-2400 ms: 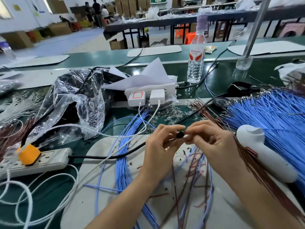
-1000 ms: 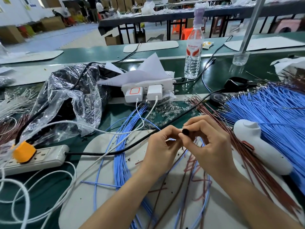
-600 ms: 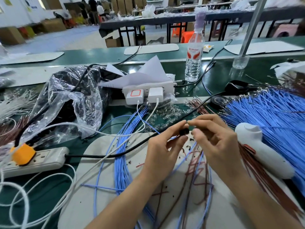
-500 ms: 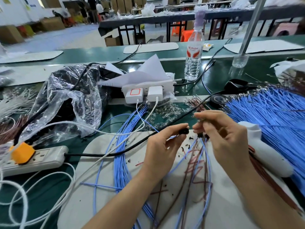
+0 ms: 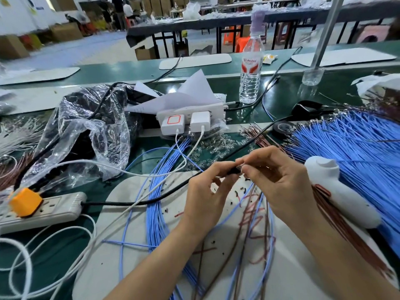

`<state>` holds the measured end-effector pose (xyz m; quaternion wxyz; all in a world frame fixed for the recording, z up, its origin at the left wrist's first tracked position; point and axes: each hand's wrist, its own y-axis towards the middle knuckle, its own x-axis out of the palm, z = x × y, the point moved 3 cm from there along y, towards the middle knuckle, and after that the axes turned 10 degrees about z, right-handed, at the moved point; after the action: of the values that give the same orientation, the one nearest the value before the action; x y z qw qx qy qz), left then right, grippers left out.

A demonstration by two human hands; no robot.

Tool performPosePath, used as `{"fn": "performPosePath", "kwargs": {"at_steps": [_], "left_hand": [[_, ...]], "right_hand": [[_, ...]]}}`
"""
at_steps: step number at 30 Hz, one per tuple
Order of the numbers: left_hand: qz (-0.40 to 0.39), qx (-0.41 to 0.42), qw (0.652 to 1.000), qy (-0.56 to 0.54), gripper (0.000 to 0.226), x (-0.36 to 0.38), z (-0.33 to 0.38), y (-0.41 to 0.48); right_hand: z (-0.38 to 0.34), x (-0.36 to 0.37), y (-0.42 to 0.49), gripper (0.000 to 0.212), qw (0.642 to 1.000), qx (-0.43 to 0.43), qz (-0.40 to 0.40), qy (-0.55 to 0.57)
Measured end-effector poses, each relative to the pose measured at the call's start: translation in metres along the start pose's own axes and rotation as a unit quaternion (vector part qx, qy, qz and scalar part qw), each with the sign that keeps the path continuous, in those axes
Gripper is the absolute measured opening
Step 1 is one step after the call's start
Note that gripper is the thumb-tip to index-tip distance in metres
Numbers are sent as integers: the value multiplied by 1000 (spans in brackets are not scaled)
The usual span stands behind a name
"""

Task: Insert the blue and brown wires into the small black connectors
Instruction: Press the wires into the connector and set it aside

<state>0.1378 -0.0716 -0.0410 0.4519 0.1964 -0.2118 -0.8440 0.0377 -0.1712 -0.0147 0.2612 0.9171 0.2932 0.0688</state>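
Head view: left hand (image 5: 207, 191) pinching small black connector (image 5: 233, 170) over white mat (image 5: 134, 213). Right hand (image 5: 279, 182) just right of it, pinching wires (image 5: 262, 198) that trail down; tip hidden by fingers. Connector axis roughly left-right, insertion probably leftward. Bottle (image 5: 251, 68) label: apparently "Wahaha", blurry.

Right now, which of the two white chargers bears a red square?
The left charger: the right charger, nearer the water bottle, is plain white.

The water bottle (image 5: 249, 85) carries a white label (image 5: 249, 67) with red lettering that reads roughly "Wahaha".
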Motion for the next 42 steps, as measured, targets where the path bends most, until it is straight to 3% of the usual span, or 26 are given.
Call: {"fn": "performPosePath", "kwargs": {"at_steps": [7, 12, 19, 30, 42], "left_hand": [[-10, -4, 1000, 6, 18, -2, -1, 1], [-16, -30, 999, -6, 13, -1, -1, 0], [-28, -11, 999, 10, 13, 0, -3, -2], [-29, -72, 995, -69, 14, 1, -5, -4], [-72, -66, 993, -72, 21, 2, -7, -2]], "right_hand": [[4, -1, 4, 26, 999, 36, -29, 11], [8, -3, 6, 14, 985, 142, -27, 99], [16, -4, 5, 18, 945, 262, -14, 193], [24, -3, 3, 3, 927, 309, -25, 211], [24, -7, 6, 19, 923, 328, -57, 194]]}}
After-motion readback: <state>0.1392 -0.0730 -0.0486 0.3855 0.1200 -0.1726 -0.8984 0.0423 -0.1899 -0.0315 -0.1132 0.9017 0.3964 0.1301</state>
